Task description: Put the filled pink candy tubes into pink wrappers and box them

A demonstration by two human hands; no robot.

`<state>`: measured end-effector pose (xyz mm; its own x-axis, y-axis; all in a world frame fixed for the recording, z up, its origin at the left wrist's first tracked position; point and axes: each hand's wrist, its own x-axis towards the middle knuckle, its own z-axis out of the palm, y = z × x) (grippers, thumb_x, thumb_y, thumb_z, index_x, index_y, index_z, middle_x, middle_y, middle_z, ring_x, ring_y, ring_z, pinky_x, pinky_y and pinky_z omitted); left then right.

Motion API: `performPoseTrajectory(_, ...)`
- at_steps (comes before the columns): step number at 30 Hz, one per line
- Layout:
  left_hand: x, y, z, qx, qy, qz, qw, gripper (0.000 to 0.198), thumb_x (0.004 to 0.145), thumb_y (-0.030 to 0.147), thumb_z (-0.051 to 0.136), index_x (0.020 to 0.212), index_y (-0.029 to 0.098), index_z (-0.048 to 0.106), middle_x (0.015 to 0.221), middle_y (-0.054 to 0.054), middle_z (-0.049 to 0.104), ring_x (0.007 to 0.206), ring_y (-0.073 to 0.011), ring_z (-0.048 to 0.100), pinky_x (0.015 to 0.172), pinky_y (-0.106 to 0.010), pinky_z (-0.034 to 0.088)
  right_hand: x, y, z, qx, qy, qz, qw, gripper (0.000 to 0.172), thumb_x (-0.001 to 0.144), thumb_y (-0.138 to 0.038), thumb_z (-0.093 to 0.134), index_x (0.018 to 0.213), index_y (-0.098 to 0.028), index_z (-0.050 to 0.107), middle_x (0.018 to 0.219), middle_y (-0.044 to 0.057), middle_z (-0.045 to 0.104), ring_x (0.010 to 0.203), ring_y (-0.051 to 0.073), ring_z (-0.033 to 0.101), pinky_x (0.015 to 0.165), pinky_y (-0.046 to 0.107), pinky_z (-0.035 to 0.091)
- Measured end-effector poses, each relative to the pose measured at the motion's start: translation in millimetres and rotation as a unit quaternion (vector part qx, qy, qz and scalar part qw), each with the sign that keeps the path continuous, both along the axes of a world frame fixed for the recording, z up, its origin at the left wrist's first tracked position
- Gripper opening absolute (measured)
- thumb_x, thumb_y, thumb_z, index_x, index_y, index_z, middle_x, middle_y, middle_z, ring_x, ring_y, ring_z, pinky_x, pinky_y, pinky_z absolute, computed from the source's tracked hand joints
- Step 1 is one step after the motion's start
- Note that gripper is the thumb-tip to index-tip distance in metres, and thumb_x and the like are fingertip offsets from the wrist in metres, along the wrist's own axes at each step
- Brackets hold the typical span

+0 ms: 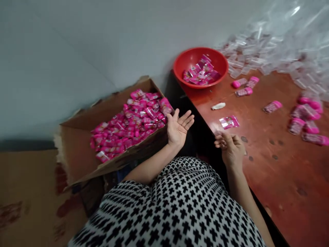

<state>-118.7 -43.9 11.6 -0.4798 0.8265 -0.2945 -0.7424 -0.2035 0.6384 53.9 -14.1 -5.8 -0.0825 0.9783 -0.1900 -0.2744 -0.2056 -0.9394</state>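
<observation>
My left hand [178,129] is open, palm up with fingers spread, beside the right edge of a cardboard box [79,147]. Nothing lies on its palm. Many pink wrapped packets [128,127] are heaped in that box, and one blurred pink packet [166,105] is just beyond my left thumb. Over the near edge of the red-brown table [272,168], my right hand [231,145] has its fingers pinched together. Something pale and see-through shows faintly at their tips, too blurred to name. A flat pink printed sachet [229,122] lies on the table just past my right fingers.
A red bowl [180,73] with pink sachets stands at the table's far corner. Small pink-capped bottles [272,106] lie about, several in a cluster at right. Clear plastic containers [257,51] pile up by the wall. A crumpled white scrap [218,106] rests near the edge.
</observation>
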Motion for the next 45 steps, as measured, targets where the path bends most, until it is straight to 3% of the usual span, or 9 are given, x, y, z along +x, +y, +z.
performPoseTrajectory(3, 0, 7, -13.2, -0.056, 0.059, -0.065, 0.995, 0.061, 0.078, 0.063, 0.058, 0.119, 0.018, 0.060, 0.103, -0.012, 0.072, 0.094, -0.0222, 0.069, 0.089, -0.039, 0.051, 3, -1, -5.0, -0.009, -0.019, -0.008, 1.000, 0.028, 0.075, -0.040, 0.073, 0.075, -0.016, 0.059, 0.067, 0.001, 0.070, 0.048, 0.009, 0.062, 0.044, 0.018, 0.049)
performPoseTrajectory(6, 15, 30, -28.0, -0.035, 0.288, -0.157, 0.944, 0.039, 0.078, 0.045, 0.068, 0.107, 0.019, 0.069, 0.114, -0.011, 0.069, 0.105, -0.0232, 0.064, 0.098, -0.038, 0.046, 9, -7, -7.4, -0.014, -0.031, -0.013, 0.999, 0.028, 0.076, -0.043, 0.071, 0.076, -0.017, 0.060, 0.068, 0.001, 0.070, 0.049, 0.009, 0.062, 0.044, 0.018, 0.049)
performPoseTrajectory(9, 32, 62, -37.3, 0.040, 0.540, -0.192, 0.818, 0.028, 0.083, 0.032, 0.064, 0.109, 0.023, 0.070, 0.122, -0.009, 0.064, 0.117, -0.0230, 0.056, 0.105, -0.037, 0.038, 16, -12, -8.7, -0.026, -0.045, -0.009, 0.999, 0.028, 0.077, -0.043, 0.070, 0.077, -0.017, 0.060, 0.069, 0.001, 0.070, 0.049, 0.009, 0.062, 0.045, 0.018, 0.050)
performPoseTrajectory(13, 51, 97, -48.1, 0.069, 0.737, -0.218, 0.636, 0.031, 0.084, 0.025, 0.062, 0.114, 0.024, 0.067, 0.120, -0.011, 0.063, 0.118, -0.0272, 0.051, 0.106, -0.043, 0.033, 26, -14, -8.9, -0.028, -0.051, -0.017, 0.998, 0.029, 0.077, -0.045, 0.069, 0.074, -0.018, 0.059, 0.068, 0.001, 0.070, 0.049, 0.009, 0.062, 0.045, 0.019, 0.050)
performPoseTrajectory(16, 59, 107, -56.5, 0.046, 0.792, -0.189, 0.579, 0.023, 0.086, 0.030, 0.059, 0.105, 0.025, 0.070, 0.115, -0.009, 0.064, 0.116, -0.0274, 0.050, 0.105, -0.044, 0.031, 32, -13, -8.8, -0.030, -0.050, -0.024, 0.998, 0.030, 0.077, -0.045, 0.069, 0.073, -0.018, 0.059, 0.067, 0.000, 0.070, 0.050, 0.009, 0.062, 0.046, 0.019, 0.050)
performPoseTrajectory(27, 64, 107, -53.6, 0.032, 0.791, -0.174, 0.586, 0.021, 0.090, 0.030, 0.052, 0.090, 0.025, 0.072, 0.108, -0.006, 0.067, 0.111, -0.0249, 0.052, 0.100, -0.041, 0.032, 40, 3, -0.5, 0.001, -0.046, -0.024, 0.999, 0.031, 0.076, -0.047, 0.070, 0.073, -0.018, 0.058, 0.066, -0.002, 0.069, 0.049, 0.008, 0.061, 0.047, 0.017, 0.049)
performPoseTrajectory(32, 42, 140, -47.7, -0.034, 0.824, -0.121, 0.553, 0.029, 0.090, 0.034, 0.053, 0.114, 0.025, 0.065, 0.120, -0.011, 0.060, 0.112, -0.0304, 0.048, 0.091, -0.044, 0.032, 43, -4, 0.5, -0.008, -0.054, -0.028, 0.998, 0.033, 0.074, -0.048, 0.071, 0.071, -0.018, 0.058, 0.064, -0.001, 0.068, 0.048, 0.007, 0.060, 0.046, 0.017, 0.049)
performPoseTrajectory(37, 31, 173, -55.5, -0.055, 0.840, -0.157, 0.517, 0.026, 0.093, 0.032, 0.044, 0.098, 0.026, 0.069, 0.101, -0.011, 0.063, 0.099, -0.0277, 0.050, 0.085, -0.041, 0.036, 39, -9, 1.1, -0.019, -0.054, -0.035, 0.998, 0.033, 0.074, -0.048, 0.071, 0.071, -0.018, 0.059, 0.065, -0.001, 0.068, 0.049, 0.007, 0.061, 0.046, 0.017, 0.048)
performPoseTrajectory(45, 47, 130, -48.2, 0.060, 0.801, -0.161, 0.573, 0.038, 0.091, 0.030, 0.049, 0.127, 0.021, 0.058, 0.139, -0.013, 0.052, 0.134, -0.0309, 0.038, 0.110, -0.050, 0.024, 45, -12, -3.0, -0.027, -0.055, -0.030, 0.998, 0.034, 0.073, -0.049, 0.072, 0.071, -0.018, 0.060, 0.065, -0.001, 0.069, 0.049, 0.008, 0.061, 0.047, 0.018, 0.048)
